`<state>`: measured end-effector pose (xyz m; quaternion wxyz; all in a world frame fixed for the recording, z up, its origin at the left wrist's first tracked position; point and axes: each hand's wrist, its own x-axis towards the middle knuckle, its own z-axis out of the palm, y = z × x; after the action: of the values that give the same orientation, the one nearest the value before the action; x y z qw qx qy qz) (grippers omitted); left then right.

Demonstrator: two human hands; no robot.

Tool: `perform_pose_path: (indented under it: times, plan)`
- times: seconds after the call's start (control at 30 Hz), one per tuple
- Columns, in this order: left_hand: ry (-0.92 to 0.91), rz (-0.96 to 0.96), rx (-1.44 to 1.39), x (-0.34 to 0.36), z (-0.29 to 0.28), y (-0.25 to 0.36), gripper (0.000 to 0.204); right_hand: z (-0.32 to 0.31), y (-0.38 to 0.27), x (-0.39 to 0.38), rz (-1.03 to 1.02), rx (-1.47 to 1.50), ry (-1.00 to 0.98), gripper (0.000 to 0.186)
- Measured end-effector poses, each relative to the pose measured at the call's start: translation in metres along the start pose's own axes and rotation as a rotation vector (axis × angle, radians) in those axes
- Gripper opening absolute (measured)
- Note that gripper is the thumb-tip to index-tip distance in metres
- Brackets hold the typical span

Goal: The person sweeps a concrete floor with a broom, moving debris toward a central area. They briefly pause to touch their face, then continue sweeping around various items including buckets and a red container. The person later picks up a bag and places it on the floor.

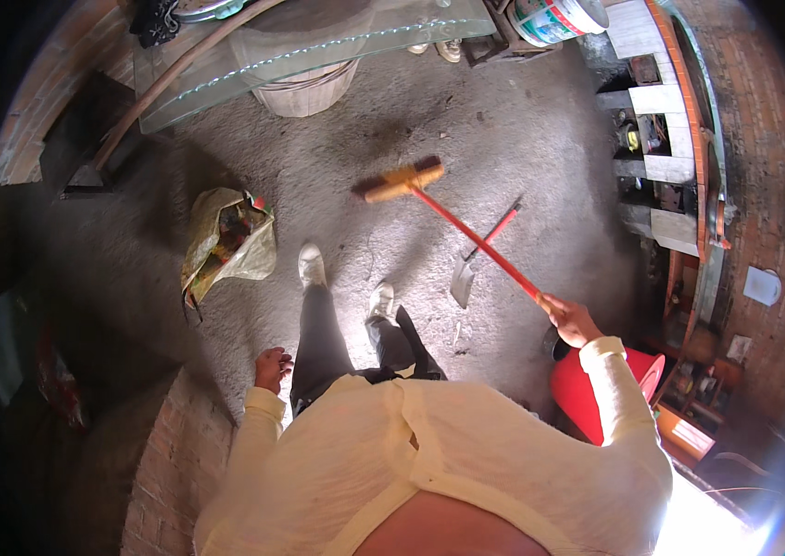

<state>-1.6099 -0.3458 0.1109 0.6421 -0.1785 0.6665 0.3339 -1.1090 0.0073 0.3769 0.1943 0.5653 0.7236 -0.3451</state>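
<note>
Left hand (272, 368) free, right hand (572, 322) gripping the broom (451, 221).
Left to right on my feed: pale sack (251, 258) lying open on the floor (332, 148), stuff inside too jumbled to name; left hand low by the leg, fingers loosely apart, nothing in them that I can see; broom angled out ahead, head blurred, can't tell if it touches down; short shovel (463, 279) under its handle; right hand closed round the handle's near end; red bucket (577, 398) beside that forearm.
</note>
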Motion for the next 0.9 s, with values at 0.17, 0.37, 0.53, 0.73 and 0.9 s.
perform_pose_path:
  times: [0.17,0.37,0.53,0.73,0.9]
  plan:
    - [0.007,-0.033,-0.019,0.011,-0.009,0.026,0.018,-0.003,-0.062,0.137,0.011,0.036,0.125,0.033]
    - [0.106,-0.093,0.023,0.015,-0.016,0.059,0.014,0.068,0.007,0.185,0.135,-0.154,0.001,0.046]
    - [-0.083,-0.014,0.261,0.035,0.072,0.119,0.017,0.108,0.009,0.028,0.419,0.171,0.001,0.04]
    - [-0.615,0.032,0.462,0.015,0.301,0.156,0.023,0.108,-0.053,-0.048,0.503,0.403,0.12,0.037]
    - [-0.595,-0.127,0.66,0.002,0.449,0.146,0.033,0.106,-0.082,0.012,0.229,0.644,0.413,0.048]
